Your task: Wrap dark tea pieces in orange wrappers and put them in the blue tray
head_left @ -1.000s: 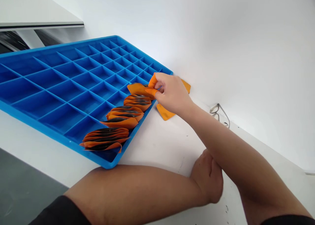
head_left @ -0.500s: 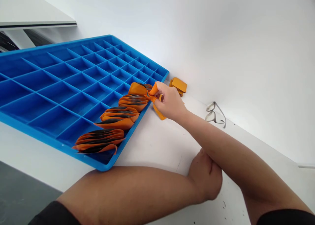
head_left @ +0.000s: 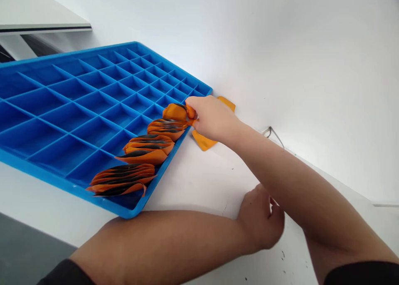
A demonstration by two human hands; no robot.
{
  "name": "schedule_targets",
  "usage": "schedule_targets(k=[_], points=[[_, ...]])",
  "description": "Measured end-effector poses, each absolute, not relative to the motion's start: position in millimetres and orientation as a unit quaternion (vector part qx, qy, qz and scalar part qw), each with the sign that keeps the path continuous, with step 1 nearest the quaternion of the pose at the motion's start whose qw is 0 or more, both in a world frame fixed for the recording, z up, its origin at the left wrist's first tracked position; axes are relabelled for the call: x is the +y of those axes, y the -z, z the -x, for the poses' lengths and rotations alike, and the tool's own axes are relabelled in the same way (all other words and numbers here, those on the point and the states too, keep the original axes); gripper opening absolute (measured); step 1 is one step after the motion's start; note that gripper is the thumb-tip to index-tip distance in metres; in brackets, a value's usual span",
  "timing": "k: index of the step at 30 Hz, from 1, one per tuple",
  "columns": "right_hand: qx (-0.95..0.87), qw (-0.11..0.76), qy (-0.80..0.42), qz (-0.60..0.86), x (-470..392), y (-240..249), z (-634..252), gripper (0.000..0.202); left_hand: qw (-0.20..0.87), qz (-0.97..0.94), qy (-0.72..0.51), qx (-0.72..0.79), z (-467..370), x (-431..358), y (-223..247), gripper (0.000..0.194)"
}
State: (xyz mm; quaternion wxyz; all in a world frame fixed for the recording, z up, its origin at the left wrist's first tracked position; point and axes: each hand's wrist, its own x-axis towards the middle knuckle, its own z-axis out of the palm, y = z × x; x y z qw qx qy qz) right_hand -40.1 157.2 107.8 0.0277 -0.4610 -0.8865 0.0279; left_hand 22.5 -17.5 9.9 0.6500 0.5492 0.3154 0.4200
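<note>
My right hand, with orange covers on its thumb and index fingertips, is closed at the near-right edge of the blue compartment tray. It pinches thin orange-and-black sheets in a cell; the fingertips partly hide the contact. Toward me along the same edge, bundles of such sheets fill other cells: one bundle beside the hand, another, and the nearest. Below my right forearm, my left hand rests on the table with fingers curled, nothing visible in it. My left forearm lies by the tray's near corner.
Loose orange pieces lie beside the tray, one below my right hand and another behind it. Eyeglasses lie by the wall, partly covered by my right forearm. A white shelf or tabletop stands at upper left.
My right hand has moved slightly left and farther over the tray, its back turned more toward me. My left hand's curl has loosened a little. The view has shifted slightly.
</note>
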Motion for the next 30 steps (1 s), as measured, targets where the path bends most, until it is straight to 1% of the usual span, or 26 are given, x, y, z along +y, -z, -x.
schedule_targets(k=[2, 5, 8, 10, 13, 15, 17, 20, 21, 23, 27, 30], points=[[-0.887, -0.005, -0.054, 0.459, 160, -113, 41, 0.025, 0.642, -0.552, -0.427, 0.318, -23, -17, -9, 0.028], [-0.881, -0.042, -0.091, 0.462, 161, -123, 40, 0.024, 0.645, -0.552, -0.423, 0.318, -24, -18, -8, 0.033], [-0.873, -0.050, -0.096, 0.476, 160, -137, 36, 0.026, 0.648, -0.555, -0.409, 0.322, -24, -19, -6, 0.027], [-0.867, -0.044, -0.105, 0.486, 159, -149, 33, 0.028, 0.645, -0.559, -0.404, 0.328, -24, -19, -6, 0.021], [-0.855, -0.031, -0.130, 0.501, 156, -163, 31, 0.030, 0.649, -0.559, -0.394, 0.334, -24, -18, -7, 0.020], [-0.866, 0.010, -0.155, 0.475, 153, -166, 33, 0.030, 0.650, -0.558, -0.392, 0.336, -24, -18, -8, 0.020], [-0.893, 0.061, -0.170, 0.413, 151, -159, 36, 0.026, 0.646, -0.558, -0.401, 0.332, -24, -18, -8, 0.018], [-0.929, 0.086, -0.115, 0.341, 150, -139, 42, 0.008, 0.638, -0.557, -0.430, 0.313, -25, -18, -8, 0.010], [-0.934, 0.086, -0.084, 0.336, 151, -133, 43, 0.009, 0.637, -0.556, -0.436, 0.308, -25, -18, -8, 0.010], [-0.935, 0.087, -0.035, 0.342, 151, -122, 42, 0.015, 0.642, -0.552, -0.436, 0.305, -25, -18, -8, 0.012], [-0.936, 0.094, 0.003, 0.339, 151, -119, 36, 0.028, 0.659, -0.540, -0.425, 0.305, -23, -18, -11, 0.021], [-0.936, 0.064, 0.048, 0.342, 146, -127, 37, 0.036, 0.678, -0.525, -0.420, 0.298, -22, -18, -12, 0.027]])
